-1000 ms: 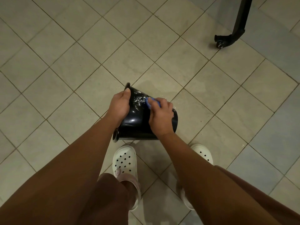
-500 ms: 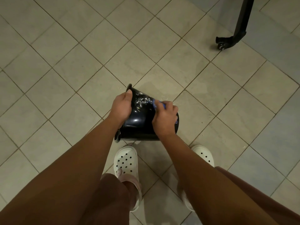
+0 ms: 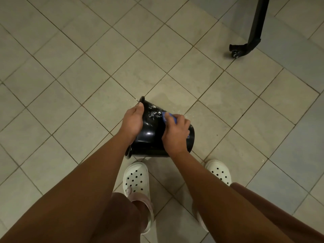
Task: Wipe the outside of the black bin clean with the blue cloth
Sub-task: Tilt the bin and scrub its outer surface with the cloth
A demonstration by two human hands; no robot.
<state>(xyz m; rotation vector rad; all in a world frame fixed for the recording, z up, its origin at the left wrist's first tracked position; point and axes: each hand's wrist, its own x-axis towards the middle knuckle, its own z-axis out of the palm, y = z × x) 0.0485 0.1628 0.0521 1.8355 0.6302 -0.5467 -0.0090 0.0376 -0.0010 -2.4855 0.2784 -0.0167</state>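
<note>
We are mid-wipe: the black bin [image 3: 154, 137] lies tipped on its side on the tiled floor [image 3: 87, 85], just ahead of our feet. Our left hand [image 3: 132, 122] steadies it near the rim, fingers curled over the wall. Our right hand [image 3: 176, 131] pinches the bunched blue cloth [image 3: 165, 116] against white smears; next, we judge, firm strokes and a turn of the bin.

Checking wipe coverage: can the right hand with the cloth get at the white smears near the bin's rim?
Probably yes. The right hand presses the blue cloth beside the white smears on the black bin; the left hand grips farther left.
</note>
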